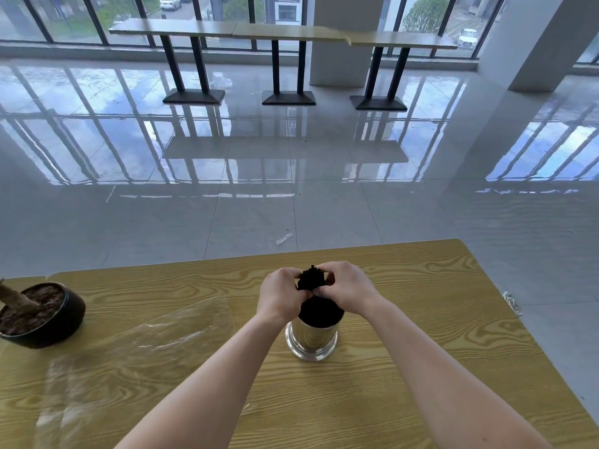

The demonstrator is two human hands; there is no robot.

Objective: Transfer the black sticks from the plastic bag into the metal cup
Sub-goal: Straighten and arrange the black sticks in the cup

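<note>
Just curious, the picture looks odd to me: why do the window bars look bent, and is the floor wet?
Head view: the wide-angle lens bows straight lines near the edges; the floor is glossy tile mirroring the bright windows, so it need not be wet. The clear bag shows mainly by glare streaks. Both hands, left and right, and the sticks look sharp.

Bright window (81,17) daylight, floor (291,157) glare, edges seemingly warped.

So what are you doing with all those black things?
A person is holding a bundle of thin black sticks upright with both hands, the left hand and right hand wrapped around it, lowering it into a shiny round metal cup on the wooden table. The clear plastic bag lies flat to the left, apparently emptied.
</note>
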